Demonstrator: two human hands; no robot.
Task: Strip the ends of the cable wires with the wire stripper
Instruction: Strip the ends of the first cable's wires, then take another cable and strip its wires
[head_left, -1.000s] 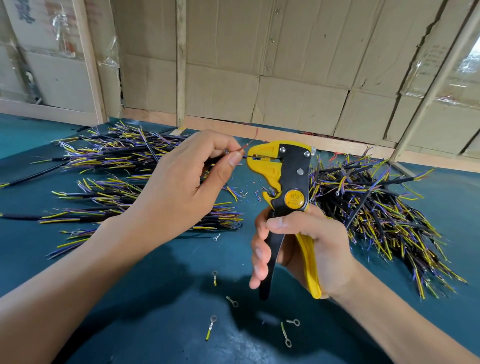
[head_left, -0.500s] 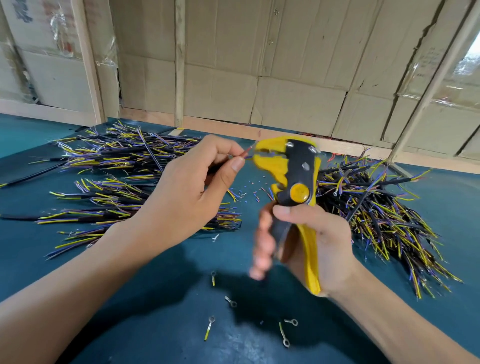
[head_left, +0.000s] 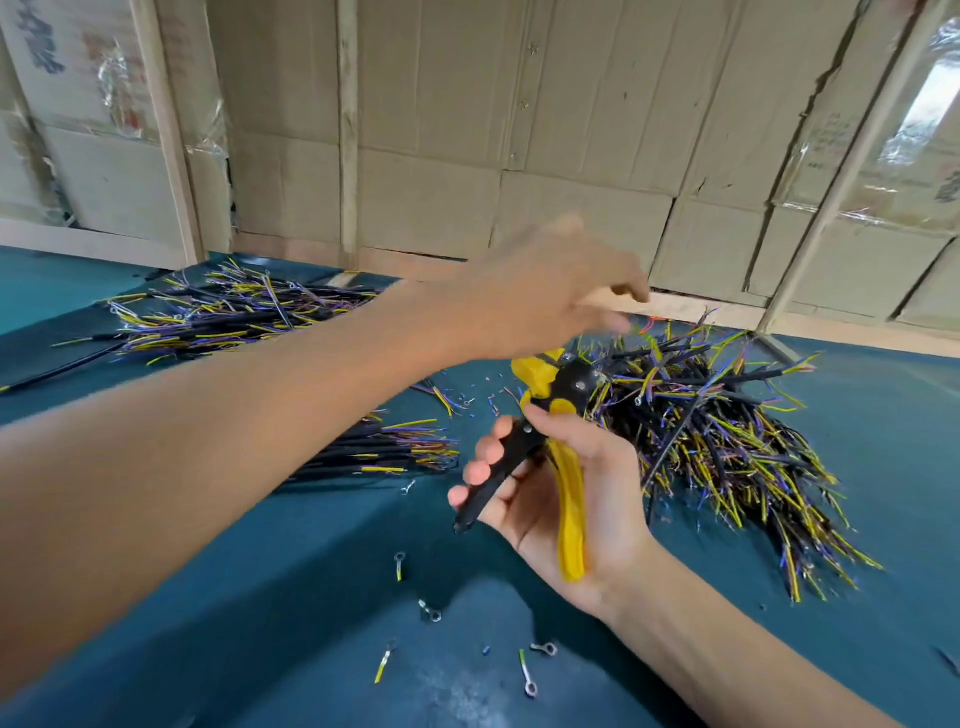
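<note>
Our right hand (head_left: 566, 499) grips the yellow-black wire stripper (head_left: 545, 431) by its handles, head tilted up toward the right cable pile (head_left: 727, 436); our left hand (head_left: 550, 291) reaches across above that head, blurred, fingers loose, holding nothing we can see; the left cable pile (head_left: 234, 312) lies on the teal table (head_left: 260, 597); loose ring terminals (head_left: 527, 675) lie near us.

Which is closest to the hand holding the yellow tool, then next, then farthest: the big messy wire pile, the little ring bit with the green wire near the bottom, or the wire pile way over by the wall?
From the right hand:
1. Big messy wire pile, just to its right.
2. Ring bit with green wire, below it, nearer the camera.
3. Far wire pile, up left by the wall.
</note>
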